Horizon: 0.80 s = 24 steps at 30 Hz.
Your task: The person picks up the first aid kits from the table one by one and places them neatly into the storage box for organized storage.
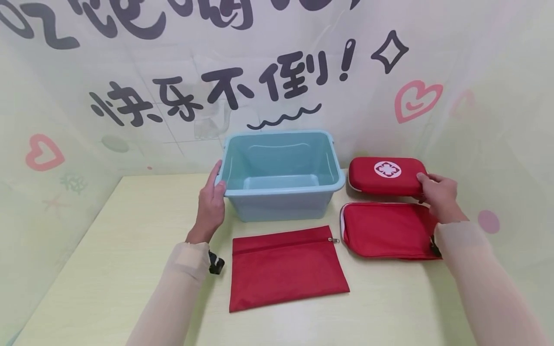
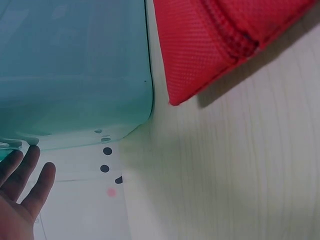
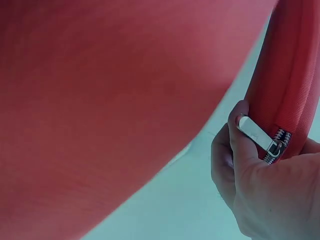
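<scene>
At the left side of a light blue plastic bin (image 1: 281, 206), my left hand (image 1: 210, 206) holds the rim, its thumb on the front left corner. In the left wrist view, fingers (image 2: 42, 187) of that hand lie along the bin's outer side. My right hand (image 1: 440, 194) grips the right end of a red first-aid case (image 1: 368, 179) marked with a white round emblem. Beside those fingers, the right wrist view shows the case's metal zipper pull (image 3: 255, 131). Just in front of the case lies a red zippered bag (image 1: 389, 230).
A flat red zippered pouch (image 1: 287, 274) lies on the pale wooden table (image 1: 143, 230) in front of the bin. Behind everything hangs a white printed curtain (image 1: 173, 62) with dark lettering, and it continues along both sides.
</scene>
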Available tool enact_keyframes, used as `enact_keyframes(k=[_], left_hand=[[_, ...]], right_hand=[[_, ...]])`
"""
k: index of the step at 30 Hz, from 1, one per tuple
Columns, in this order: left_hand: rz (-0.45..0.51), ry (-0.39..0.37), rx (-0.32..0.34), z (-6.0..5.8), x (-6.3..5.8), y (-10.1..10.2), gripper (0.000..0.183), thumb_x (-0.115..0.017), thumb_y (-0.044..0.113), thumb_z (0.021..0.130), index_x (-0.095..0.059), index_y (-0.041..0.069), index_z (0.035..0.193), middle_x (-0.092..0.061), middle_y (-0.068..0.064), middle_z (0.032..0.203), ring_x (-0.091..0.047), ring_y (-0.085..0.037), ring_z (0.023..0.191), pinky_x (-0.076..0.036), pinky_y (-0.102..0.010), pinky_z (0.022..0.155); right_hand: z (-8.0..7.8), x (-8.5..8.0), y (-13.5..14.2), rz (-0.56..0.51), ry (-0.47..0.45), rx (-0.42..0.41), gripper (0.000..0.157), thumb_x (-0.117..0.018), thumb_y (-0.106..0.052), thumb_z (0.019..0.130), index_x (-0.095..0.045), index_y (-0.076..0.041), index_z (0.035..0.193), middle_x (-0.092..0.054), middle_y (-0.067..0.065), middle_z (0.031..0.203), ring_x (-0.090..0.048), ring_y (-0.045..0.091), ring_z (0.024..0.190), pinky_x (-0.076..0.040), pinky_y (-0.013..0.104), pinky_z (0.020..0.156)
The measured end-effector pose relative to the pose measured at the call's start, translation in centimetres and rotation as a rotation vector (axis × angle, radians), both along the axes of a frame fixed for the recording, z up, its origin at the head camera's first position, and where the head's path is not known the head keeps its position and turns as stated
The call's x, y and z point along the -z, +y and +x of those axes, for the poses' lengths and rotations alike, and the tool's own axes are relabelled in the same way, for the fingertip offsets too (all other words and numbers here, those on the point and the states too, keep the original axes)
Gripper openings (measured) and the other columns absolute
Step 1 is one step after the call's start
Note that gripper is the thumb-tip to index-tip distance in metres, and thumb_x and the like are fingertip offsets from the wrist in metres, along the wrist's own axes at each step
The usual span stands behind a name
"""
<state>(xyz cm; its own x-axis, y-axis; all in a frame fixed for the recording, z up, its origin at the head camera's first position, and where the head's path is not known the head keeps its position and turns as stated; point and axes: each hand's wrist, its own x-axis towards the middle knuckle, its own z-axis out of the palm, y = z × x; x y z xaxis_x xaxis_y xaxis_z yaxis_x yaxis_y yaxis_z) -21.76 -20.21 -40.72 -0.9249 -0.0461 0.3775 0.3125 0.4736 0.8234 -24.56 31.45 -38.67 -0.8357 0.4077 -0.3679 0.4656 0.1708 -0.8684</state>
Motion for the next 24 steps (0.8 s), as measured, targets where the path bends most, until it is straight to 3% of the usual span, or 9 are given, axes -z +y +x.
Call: enact_keyframes(k=[5, 9, 17, 24], left_hand=[[-0.002, -0.002, 0.000, 0.1, 0.1, 0.0, 0.057, -0.030, 0.039, 0.105, -0.023, 0.025, 0.160, -0.036, -0.001, 0.158, -0.043, -0.032, 0.137, -0.041, -0.055, 0.105], [-0.006, -0.019, 0.002, 0.1, 0.1, -0.1, 0.057, -0.030, 0.040, 0.105, -0.022, 0.028, 0.160, -0.035, 0.001, 0.159, -0.042, -0.030, 0.139, -0.041, -0.054, 0.106], [-0.012, -0.057, 0.008, 0.2, -0.2, 0.0, 0.056, -0.029, 0.037, 0.106, -0.019, 0.028, 0.160, -0.033, -0.002, 0.160, -0.040, -0.032, 0.141, -0.039, -0.056, 0.107], [-0.020, -0.054, 0.003, 0.2, -0.3, -0.2, 0.057, -0.028, 0.038, 0.106, -0.019, 0.025, 0.160, -0.032, 0.000, 0.161, -0.038, -0.031, 0.142, -0.039, -0.056, 0.107]], right_hand=[[-0.2, -1.3, -0.6, -0.131, 0.090, 0.068, 0.073, -0.059, -0.042, 0.096, -0.033, -0.009, 0.156, -0.048, 0.008, 0.125, -0.058, 0.008, 0.073, -0.054, 0.020, 0.061], [-0.2, -2.5, -1.2, -0.184, 0.154, 0.101, 0.072, -0.063, -0.039, 0.094, -0.037, -0.006, 0.153, -0.049, 0.002, 0.106, -0.059, 0.006, 0.062, -0.053, 0.021, 0.054], [-0.4, -4.9, -2.2, -0.234, 0.205, 0.154, 0.072, -0.066, -0.043, 0.092, -0.043, -0.012, 0.152, -0.050, -0.001, 0.110, -0.062, 0.008, 0.069, -0.053, 0.020, 0.057], [-0.1, -6.6, -3.2, -0.277, 0.237, 0.130, 0.080, -0.070, -0.047, 0.086, -0.041, -0.016, 0.153, -0.051, 0.000, 0.120, -0.061, 0.012, 0.087, -0.054, 0.019, 0.063]])
